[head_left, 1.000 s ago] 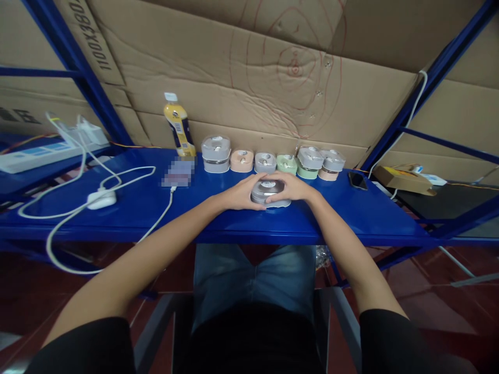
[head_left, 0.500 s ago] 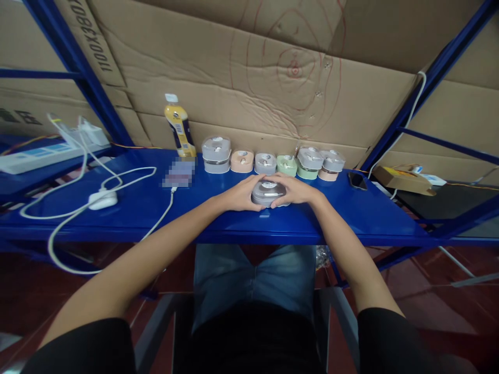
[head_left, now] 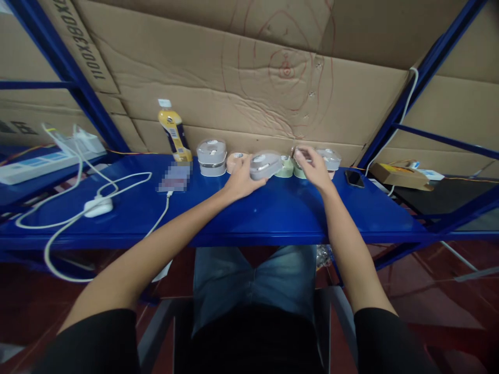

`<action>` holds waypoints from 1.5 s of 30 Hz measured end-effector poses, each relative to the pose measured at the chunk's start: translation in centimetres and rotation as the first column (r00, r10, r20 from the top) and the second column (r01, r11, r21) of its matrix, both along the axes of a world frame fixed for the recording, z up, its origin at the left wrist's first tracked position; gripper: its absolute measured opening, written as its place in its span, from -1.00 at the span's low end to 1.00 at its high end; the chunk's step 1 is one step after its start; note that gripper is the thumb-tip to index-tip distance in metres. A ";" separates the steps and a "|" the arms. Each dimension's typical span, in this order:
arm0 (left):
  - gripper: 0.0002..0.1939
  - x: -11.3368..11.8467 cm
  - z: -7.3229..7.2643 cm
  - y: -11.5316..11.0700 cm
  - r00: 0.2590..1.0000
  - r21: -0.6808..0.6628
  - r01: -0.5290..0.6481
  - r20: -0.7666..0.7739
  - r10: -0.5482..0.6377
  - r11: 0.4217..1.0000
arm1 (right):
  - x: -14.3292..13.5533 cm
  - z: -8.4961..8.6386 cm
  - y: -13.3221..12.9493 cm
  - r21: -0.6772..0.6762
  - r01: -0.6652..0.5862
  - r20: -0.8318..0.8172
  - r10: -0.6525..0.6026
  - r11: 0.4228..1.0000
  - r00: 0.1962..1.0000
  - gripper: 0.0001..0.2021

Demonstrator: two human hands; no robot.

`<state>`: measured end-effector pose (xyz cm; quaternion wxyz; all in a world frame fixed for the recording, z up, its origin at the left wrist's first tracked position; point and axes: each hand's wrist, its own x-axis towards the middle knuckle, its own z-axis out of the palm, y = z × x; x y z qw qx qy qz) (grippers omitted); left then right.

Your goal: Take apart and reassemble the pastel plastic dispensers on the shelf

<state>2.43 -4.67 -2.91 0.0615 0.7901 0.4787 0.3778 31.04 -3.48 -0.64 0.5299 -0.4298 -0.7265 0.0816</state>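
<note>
Centrally, at twelve o'clock, the left hand (head_left: 241, 181) clasps a grey box (head_left: 265, 166), contents hidden; apart from it at one o'clock, the right hand (head_left: 314, 167) partly hides a green box (head_left: 298, 173), its grip unclear; beyond, stacked boxes (head_left: 211, 156) at eleven, near a bottle (head_left: 175, 134)

Single head-worn view, facing forward and down, wearer's lap (head_left: 253, 275) closest, left hand (head_left: 241, 182) and right hand (head_left: 312, 167) farther off near centre, blue table (head_left: 268, 215) beneath, cardboard wall (head_left: 187, 78) beyond.
</note>
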 end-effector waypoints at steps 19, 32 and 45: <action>-0.20 15.7 3.8 4.6 0.924 -0.146 -0.377 -0.137 0.358 0.915 | 0.1 -0.8 1.7 0.038 0.249 -0.262 -0.231 0.968 0.937 -0.26; -0.07 -5.1 4.2 6.7 0.716 -0.010 -0.685 -0.190 0.671 0.728 | -0.6 -1.2 1.1 0.003 0.229 -0.193 -0.224 0.973 0.955 -0.39; -0.10 -7.0 3.3 6.1 0.778 -0.156 -0.628 -0.111 0.618 0.763 | -0.3 -1.6 1.1 -0.031 0.217 -0.147 -0.220 0.976 0.965 -0.55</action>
